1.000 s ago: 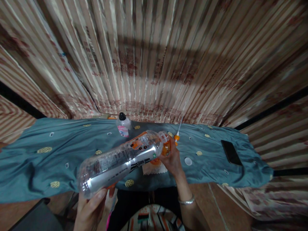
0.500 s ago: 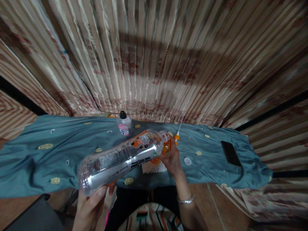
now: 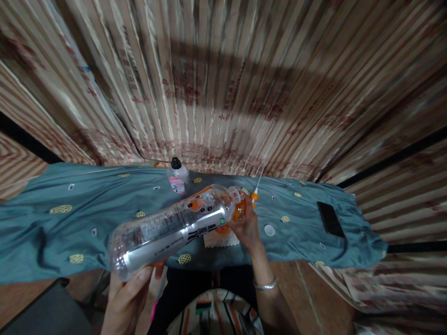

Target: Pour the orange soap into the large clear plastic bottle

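A large clear plastic bottle [image 3: 171,228] with a silver and orange label lies tilted across the middle, its open mouth to the right and slightly higher in the picture than its base. My left hand [image 3: 131,293] is closed around the base end from below. My right hand [image 3: 247,225] grips a see-through orange bottle [image 3: 239,212] right at the clear bottle's mouth. Whether the two necks touch, I cannot tell. Under them lies a white scallop-edged cloth or tissue [image 3: 221,240], partly hidden. Just beyond my right hand rests an orange pump top [image 3: 254,196] with a thin tube.
A teal pineapple-print cloth [image 3: 296,242] covers the narrow table. On it are a black-capped bottle [image 3: 178,179] with a pink label, a round white disc [image 3: 269,230] and a dark phone [image 3: 330,218]. A striped curtain [image 3: 223,93] hangs close behind the table.
The whole view has shifted slightly, so everything sits a little further left and up. Both hands keep their grips, and the clear bottle stays at nearly the same tilt.
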`<state>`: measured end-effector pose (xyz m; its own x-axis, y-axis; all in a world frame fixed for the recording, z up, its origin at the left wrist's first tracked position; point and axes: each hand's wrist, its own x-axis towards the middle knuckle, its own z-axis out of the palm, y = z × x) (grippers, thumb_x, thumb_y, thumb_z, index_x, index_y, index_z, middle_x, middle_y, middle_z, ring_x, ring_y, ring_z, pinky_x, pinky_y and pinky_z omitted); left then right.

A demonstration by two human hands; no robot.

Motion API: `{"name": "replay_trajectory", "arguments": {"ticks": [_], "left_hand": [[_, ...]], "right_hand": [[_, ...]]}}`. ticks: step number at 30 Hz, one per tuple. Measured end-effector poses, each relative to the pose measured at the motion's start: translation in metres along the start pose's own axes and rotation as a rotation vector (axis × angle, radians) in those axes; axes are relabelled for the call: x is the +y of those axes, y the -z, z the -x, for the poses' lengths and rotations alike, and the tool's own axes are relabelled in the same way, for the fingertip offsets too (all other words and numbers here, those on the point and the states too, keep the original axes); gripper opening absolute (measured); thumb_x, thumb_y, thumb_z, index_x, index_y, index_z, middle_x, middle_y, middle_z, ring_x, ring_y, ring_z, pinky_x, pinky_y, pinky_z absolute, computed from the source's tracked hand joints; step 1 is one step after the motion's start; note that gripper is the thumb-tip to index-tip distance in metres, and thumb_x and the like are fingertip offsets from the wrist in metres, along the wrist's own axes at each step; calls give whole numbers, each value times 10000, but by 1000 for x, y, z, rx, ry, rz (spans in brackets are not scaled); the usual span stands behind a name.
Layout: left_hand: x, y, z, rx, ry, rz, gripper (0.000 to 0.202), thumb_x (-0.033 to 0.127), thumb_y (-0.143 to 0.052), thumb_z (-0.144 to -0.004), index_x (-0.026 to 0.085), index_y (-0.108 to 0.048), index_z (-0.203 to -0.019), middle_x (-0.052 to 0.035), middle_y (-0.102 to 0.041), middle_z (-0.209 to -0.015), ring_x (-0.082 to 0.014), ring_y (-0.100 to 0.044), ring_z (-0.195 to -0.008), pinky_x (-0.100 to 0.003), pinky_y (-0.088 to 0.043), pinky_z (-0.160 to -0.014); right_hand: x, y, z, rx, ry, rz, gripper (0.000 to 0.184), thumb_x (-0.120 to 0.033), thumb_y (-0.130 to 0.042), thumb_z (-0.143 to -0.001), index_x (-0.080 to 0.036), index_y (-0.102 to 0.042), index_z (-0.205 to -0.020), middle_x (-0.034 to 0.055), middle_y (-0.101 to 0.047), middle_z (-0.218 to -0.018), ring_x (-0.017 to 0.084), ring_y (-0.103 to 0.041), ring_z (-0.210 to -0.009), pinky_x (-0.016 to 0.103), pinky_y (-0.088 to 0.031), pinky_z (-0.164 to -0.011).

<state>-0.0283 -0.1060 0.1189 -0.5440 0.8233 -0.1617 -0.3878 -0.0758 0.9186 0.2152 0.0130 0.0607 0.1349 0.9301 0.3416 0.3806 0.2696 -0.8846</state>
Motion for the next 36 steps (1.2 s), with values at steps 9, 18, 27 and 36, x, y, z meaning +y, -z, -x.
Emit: {"name": "replay_trajectory", "arguments": {"ticks": [9,18,27,36], "left_hand": [[0,-1,3,-10,4,25,582,411,-1002,-662,288,-798,-1194,0,-724,-821,-193,-582,-696,-296,-492,-567],[0,-3,3,-15,4,44,587,408,-999,-659,293,-785,-1193,-8,-742,-843,-204,-572,-701,-300,-482,-564],[2,-2,0,-37,-12,4,516,407,-989,-647,272,-792,-1105,-37,-744,-833,-220,-578,-727,-314,-421,-553],[1,-5,-2,-46,-36,7,638,455,-1009,-635,300,-778,-1210,-5,-721,-807,-198,-560,-689,-291,-420,-527]], "right_hand": [[3,0,0,1,11,16,856,-367,-928,-759,-251,-610,-1545,110,-842,-1279,320,-847,-1107,438,-718,-920],[1,1,1,-11,-5,30,891,-375,-942,-762,-250,-592,-1571,104,-832,-1281,313,-835,-1121,420,-712,-924],[0,1,0,-3,-8,10,858,-361,-937,-757,-241,-612,-1542,120,-833,-1293,327,-835,-1140,450,-713,-946],[-2,2,0,-12,-4,-20,825,-347,-919,-768,-241,-627,-1532,110,-834,-1277,315,-835,-1128,444,-711,-953]]}}
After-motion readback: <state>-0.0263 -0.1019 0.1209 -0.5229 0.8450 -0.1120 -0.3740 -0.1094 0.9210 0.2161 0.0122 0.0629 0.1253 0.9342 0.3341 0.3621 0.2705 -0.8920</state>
